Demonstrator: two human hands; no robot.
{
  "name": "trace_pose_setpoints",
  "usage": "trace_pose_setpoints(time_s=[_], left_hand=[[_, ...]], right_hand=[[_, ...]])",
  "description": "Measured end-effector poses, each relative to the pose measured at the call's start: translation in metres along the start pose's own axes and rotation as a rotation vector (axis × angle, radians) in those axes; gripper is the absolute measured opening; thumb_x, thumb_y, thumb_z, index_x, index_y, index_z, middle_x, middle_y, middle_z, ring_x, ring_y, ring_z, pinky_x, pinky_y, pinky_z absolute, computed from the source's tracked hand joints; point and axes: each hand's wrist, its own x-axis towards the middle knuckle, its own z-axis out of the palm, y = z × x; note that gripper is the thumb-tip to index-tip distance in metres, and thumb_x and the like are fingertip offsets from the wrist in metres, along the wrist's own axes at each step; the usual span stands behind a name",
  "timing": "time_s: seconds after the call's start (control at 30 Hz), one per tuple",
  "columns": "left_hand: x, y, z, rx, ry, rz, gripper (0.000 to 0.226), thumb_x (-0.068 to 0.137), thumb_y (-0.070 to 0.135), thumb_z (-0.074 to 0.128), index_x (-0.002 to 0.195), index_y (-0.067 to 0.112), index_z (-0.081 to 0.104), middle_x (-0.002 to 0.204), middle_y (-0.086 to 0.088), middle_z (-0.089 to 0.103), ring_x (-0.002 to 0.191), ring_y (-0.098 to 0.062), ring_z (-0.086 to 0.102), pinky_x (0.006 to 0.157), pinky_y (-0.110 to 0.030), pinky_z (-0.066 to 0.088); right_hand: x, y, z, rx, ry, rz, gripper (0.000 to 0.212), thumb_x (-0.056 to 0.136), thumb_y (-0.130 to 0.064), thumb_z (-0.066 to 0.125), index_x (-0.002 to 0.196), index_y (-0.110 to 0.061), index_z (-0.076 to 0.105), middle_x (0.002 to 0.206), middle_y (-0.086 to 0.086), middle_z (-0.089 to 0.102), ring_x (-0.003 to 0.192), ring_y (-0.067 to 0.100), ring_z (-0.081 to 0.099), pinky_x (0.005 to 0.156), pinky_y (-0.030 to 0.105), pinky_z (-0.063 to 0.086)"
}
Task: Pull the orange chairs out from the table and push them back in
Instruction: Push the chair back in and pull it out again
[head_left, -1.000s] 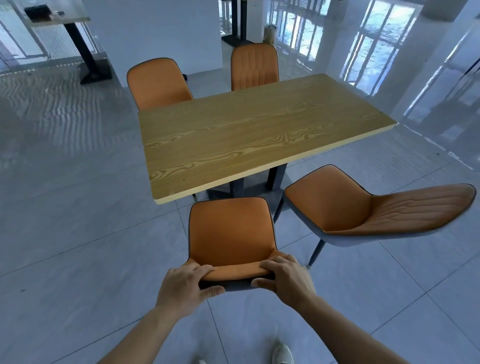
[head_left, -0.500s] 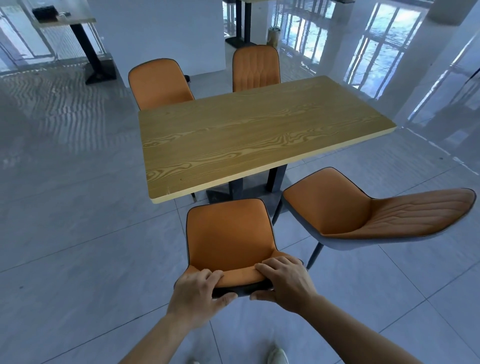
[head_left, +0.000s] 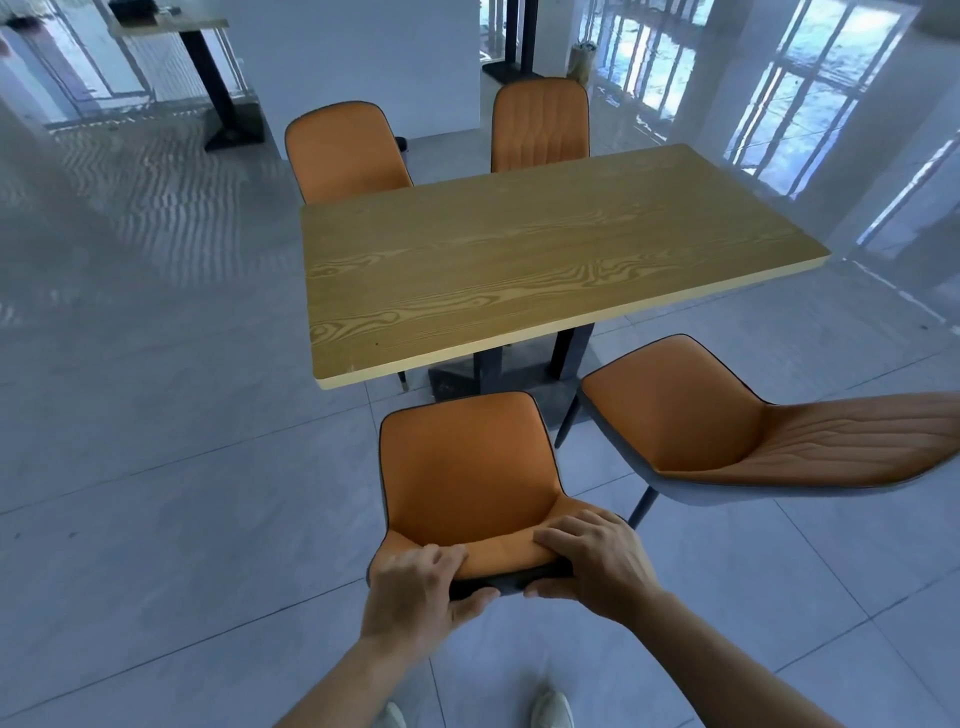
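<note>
An orange chair (head_left: 462, 462) stands just in front of me, its seat clear of the wooden table (head_left: 519, 260). My left hand (head_left: 415, 587) and my right hand (head_left: 597, 561) both grip the top edge of its backrest. A second orange chair (head_left: 727, 431) stands pulled out to the right, turned sideways. Two more orange chairs, one at the far left (head_left: 343, 150) and one at the far right (head_left: 540, 124), are tucked in on the table's other side.
Grey tiled floor (head_left: 156, 493) surrounds the table, whose black pedestal base (head_left: 498, 379) sits under it. Another table on a black post (head_left: 208, 78) stands far left. A white wall and tall windows are behind. My shoes show at the bottom edge.
The chair I hold has come slightly farther from the table and towards me. My hands keep their grip on the backrest. The view has shifted a little.
</note>
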Motion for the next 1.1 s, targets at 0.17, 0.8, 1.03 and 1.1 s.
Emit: trace_pose_setpoints(time_s=[0.17, 0.8, 1.03, 1.1], left_hand=[[-0.007, 0.007, 0.001, -0.017, 0.02, -0.036, 0.063, 0.084, 0.083, 0.043, 0.099, 0.028, 0.069, 0.075, 0.008, 0.067, 0.061, -0.013, 0.06, 0.052, -0.029, 0.052], [-0.004, 0.015, 0.01, -0.027, 0.116, -0.177, 0.046, 0.099, 0.058, 0.041, 0.075, 0.029, 0.067, 0.062, 0.011, 0.061, 0.052, -0.009, 0.052, 0.047, -0.026, 0.045], [-0.01, 0.036, 0.004, -0.064, 0.214, -0.209, 0.049, 0.102, 0.042, 0.035, 0.059, 0.025, 0.051, 0.054, 0.012, 0.049, 0.05, -0.008, 0.037, 0.049, -0.019, 0.025], [-0.012, 0.04, 0.003, -0.065, 0.209, -0.202, 0.048, 0.102, 0.042, 0.036, 0.059, 0.026, 0.051, 0.054, 0.012, 0.05, 0.05, -0.008, 0.038, 0.048, -0.019, 0.026]], right_hand=[[-0.005, -0.006, 0.001, -0.011, 0.069, 0.045, 0.053, 0.087, -0.081, 0.043, 0.104, -0.038, 0.066, 0.097, -0.017, 0.07, 0.089, 0.01, 0.064, 0.085, 0.035, 0.051], [0.0, -0.003, 0.015, -0.034, 0.247, 0.067, 0.048, 0.099, -0.056, 0.043, 0.062, -0.027, 0.055, 0.06, -0.013, 0.058, 0.06, 0.011, 0.053, 0.068, 0.032, 0.046], [-0.003, 0.007, 0.014, 0.018, 0.357, -0.04, 0.042, 0.097, -0.043, 0.05, 0.058, -0.027, 0.049, 0.056, -0.011, 0.051, 0.055, 0.008, 0.045, 0.063, 0.026, 0.036], [-0.003, 0.009, 0.01, 0.011, 0.361, -0.07, 0.039, 0.095, -0.041, 0.054, 0.058, -0.028, 0.048, 0.056, -0.011, 0.051, 0.054, 0.007, 0.044, 0.063, 0.024, 0.033]])
